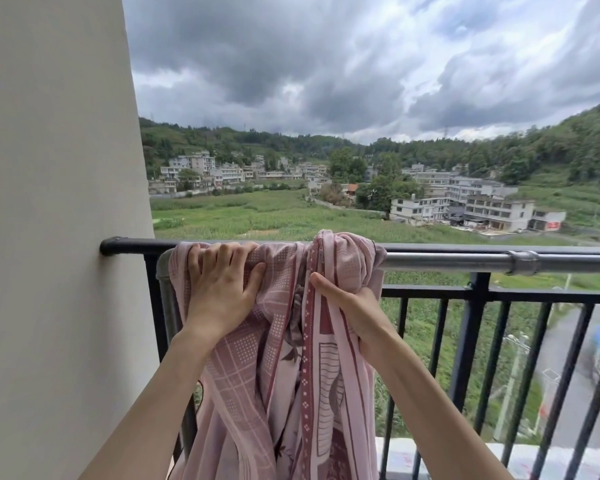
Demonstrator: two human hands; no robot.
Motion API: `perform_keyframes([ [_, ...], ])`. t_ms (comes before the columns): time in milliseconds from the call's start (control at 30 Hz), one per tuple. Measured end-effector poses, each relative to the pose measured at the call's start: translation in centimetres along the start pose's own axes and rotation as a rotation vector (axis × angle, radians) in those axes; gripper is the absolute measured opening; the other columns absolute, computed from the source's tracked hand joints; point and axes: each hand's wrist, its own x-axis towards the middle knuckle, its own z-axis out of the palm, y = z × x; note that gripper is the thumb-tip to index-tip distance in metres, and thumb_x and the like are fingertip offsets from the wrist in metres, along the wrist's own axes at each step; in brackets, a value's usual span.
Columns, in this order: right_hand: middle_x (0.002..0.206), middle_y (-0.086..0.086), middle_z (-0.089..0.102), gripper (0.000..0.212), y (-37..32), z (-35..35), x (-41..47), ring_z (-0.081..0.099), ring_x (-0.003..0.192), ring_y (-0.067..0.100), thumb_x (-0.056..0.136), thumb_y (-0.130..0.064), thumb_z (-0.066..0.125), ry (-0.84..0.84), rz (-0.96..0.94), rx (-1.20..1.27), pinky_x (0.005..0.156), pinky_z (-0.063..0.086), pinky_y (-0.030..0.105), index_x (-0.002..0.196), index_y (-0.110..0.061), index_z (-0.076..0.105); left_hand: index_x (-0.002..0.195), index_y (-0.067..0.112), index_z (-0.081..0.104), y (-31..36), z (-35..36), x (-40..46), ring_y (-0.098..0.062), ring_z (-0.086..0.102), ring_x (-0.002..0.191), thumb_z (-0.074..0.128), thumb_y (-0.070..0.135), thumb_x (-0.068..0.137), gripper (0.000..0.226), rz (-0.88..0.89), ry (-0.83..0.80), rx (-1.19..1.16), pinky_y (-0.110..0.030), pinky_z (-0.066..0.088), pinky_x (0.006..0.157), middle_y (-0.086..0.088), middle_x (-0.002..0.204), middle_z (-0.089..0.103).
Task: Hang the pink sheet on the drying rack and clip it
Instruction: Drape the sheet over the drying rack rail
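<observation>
Left hand (220, 289) pins the pink sheet (284, 358) on the drying rack (465, 262) while right hand (347, 306) grips a bunched fold to spread it.

wall (56, 202) close left, rack bar (465, 263) bare rightward, railing (482, 341) just behind

The pink sheet (284, 375) covers the rack's bar (465, 262) beneath it, its lower part runs past the bottom edge, and folds hide the right hand's (350, 306) fingers.
</observation>
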Motion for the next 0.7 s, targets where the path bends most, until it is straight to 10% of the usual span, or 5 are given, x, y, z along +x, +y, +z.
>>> perform_keyframes([
  [700,0.052,-0.003,0.068,0.005,-4.1,-11.8,-1.4,0.063,0.046,0.011,0.073,-0.012,0.068,0.542,-0.156,0.201,0.046,0.052,0.019,0.077,-0.009,0.067,0.115,0.020,0.049,-0.1,0.1,0.3,-0.030,0.045,0.110,0.023,0.053,0.082,0.053,-0.033,0.012,0.064,-0.050,0.019,0.104,-0.007,0.111,0.056],
])
